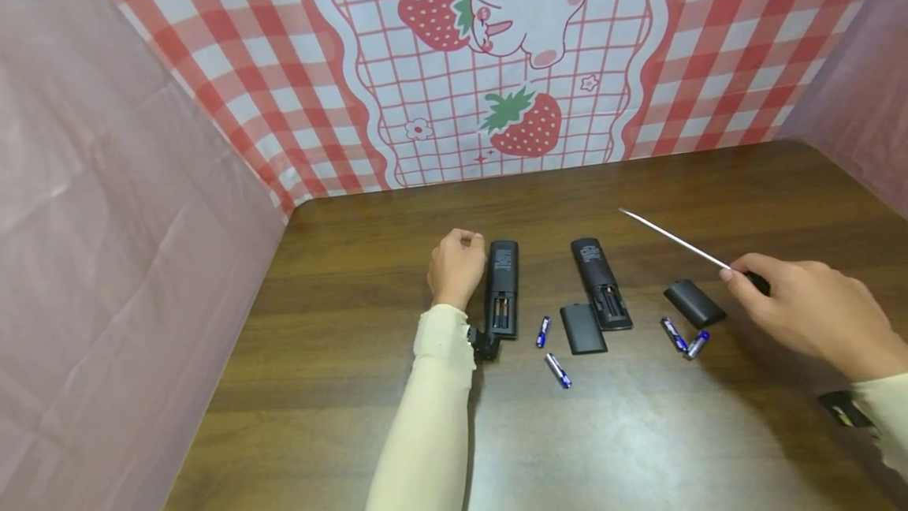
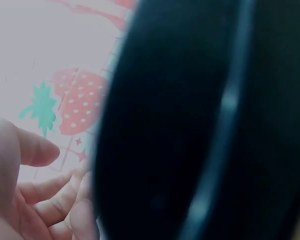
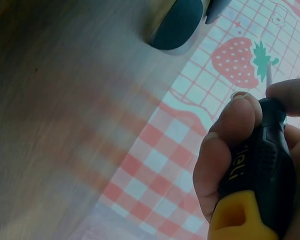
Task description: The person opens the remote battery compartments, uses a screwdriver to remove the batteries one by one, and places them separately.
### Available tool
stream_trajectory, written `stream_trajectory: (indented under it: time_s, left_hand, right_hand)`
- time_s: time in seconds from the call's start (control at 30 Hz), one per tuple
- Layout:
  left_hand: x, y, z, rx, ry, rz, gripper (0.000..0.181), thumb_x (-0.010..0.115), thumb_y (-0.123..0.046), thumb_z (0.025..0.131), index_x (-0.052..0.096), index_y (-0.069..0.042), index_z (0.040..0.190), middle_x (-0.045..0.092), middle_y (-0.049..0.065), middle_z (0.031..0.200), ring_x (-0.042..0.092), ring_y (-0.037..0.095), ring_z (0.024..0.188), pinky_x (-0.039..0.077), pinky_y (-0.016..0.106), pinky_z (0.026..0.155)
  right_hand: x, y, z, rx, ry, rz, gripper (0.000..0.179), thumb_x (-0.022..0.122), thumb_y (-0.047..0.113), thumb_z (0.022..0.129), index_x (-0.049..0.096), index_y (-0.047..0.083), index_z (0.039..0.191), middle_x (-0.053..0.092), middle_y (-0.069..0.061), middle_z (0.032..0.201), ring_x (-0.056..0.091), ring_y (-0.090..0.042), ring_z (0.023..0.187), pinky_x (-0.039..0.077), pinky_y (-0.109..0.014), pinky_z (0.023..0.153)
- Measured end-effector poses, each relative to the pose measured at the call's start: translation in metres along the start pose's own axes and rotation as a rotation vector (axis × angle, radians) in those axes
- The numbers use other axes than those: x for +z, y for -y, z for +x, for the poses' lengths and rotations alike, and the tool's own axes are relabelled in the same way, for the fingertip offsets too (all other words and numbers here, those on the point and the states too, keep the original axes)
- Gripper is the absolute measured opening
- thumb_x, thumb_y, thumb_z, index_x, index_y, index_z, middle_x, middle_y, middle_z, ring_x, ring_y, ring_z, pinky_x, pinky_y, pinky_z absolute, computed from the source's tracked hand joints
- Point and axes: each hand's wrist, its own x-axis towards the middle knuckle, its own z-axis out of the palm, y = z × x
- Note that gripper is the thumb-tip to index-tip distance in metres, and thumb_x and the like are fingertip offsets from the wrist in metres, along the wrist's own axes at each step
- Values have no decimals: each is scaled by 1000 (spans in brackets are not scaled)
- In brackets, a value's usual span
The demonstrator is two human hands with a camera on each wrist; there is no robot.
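Note:
My right hand (image 1: 809, 306) grips a screwdriver (image 3: 262, 155) by its black and yellow handle, its thin metal shaft pointing up and left over the table. My left hand (image 1: 457, 262) lies just left of a black remote control (image 1: 504, 266), fingers loosely bent and holding nothing; whether it touches the remote I cannot tell. That remote lies back up with its compartment uncovered, dark cylinders with copper-coloured ends inside. A second remote (image 1: 592, 262), also uncovered, lies to its right. A large blurred black shape (image 2: 190, 110) hides much of the left wrist view.
One battery cover (image 1: 583, 330) lies beside the second remote, another cover (image 1: 695, 303) near my right hand. Blue and silver batteries lie in two pairs, one pair (image 1: 558, 371) between the remotes' near ends, the other (image 1: 672, 333) below the right cover. Checked cloth (image 1: 269, 61) hangs behind the table.

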Motion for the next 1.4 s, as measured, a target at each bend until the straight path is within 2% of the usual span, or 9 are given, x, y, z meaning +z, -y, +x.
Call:
stream_trajectory:
  time_s: [0.07, 0.27, 0.5, 0.67, 0.77, 0.93, 1.0, 1.23, 1.4]
  left_hand:
    - [0, 0, 0, 3, 5, 2, 26, 55, -43, 98, 72, -25, 106, 69, -15, 80, 66, 20, 92, 49, 46, 82]
    - [-1, 0, 0, 16, 14, -15, 37, 46, -52, 100, 71, -25, 99, 66, -17, 70, 65, 15, 82, 49, 44, 81]
    - [-3, 0, 1, 15, 42, -35, 38, 47, -51, 101, 72, -22, 101, 67, -15, 70, 63, 11, 73, 48, 44, 81]
    - [-3, 0, 2, 15, 39, -43, 35, 48, -50, 101, 71, -24, 99, 67, -14, 69, 63, 10, 68, 48, 43, 79]
    - [-3, 1, 2, 22, 49, -50, 34, 49, -48, 101, 72, -23, 100, 68, -14, 70, 63, 9, 66, 48, 41, 76]
    - [-4, 3, 1, 19, 60, -86, 29, 53, -43, 100, 72, -21, 104, 70, -10, 74, 65, 8, 62, 49, 40, 73]
    - [-5, 4, 1, 19, 63, -93, 29, 53, -44, 100, 72, -22, 105, 70, -10, 74, 65, 8, 62, 48, 40, 73]
    - [-5, 5, 0, 22, 77, -81, 33, 52, -49, 99, 72, -23, 104, 67, -12, 71, 65, 9, 63, 48, 39, 72]
    - [-6, 3, 0, 28, 79, -87, 33, 52, -49, 100, 72, -23, 104, 67, -12, 72, 65, 9, 64, 48, 38, 72]
  right_hand:
    - [0, -2, 0, 3, -8, 5, 45, 50, 44, 104, 65, 3, 118, 61, -1, 66, 51, -18, 55, 37, -40, 40]
    - [-1, -10, 3, 20, -12, 12, 45, 50, 42, 104, 65, 2, 119, 69, -18, 81, 61, -29, 61, 41, -48, 41]
    - [-2, -18, 0, 49, -42, 8, 42, 53, 40, 103, 65, 2, 115, 68, -22, 79, 63, -40, 63, 38, -49, 39]
    - [-4, -26, 1, 77, -34, 20, 43, 52, 43, 102, 66, 4, 116, 68, -27, 88, 63, -49, 72, 37, -49, 40]
    - [-2, -30, 3, 76, -35, 34, 42, 52, 41, 102, 66, 3, 114, 68, -23, 83, 62, -43, 68, 38, -50, 42]
    - [4, -36, 6, 28, -76, 60, 39, 54, 34, 102, 67, -2, 108, 63, -4, 66, 54, -26, 58, 45, -54, 50]
    - [5, -39, 8, 24, -81, 64, 39, 54, 33, 102, 66, -4, 106, 61, -1, 64, 52, -25, 56, 46, -56, 52]
    - [8, -47, 12, 93, -67, 63, 43, 55, 34, 101, 65, -8, 105, 67, -26, 82, 61, -41, 64, 44, -62, 57]
    - [10, -50, 14, 150, -56, 59, 46, 56, 33, 101, 63, -12, 104, 66, -30, 85, 60, -42, 65, 44, -64, 61]
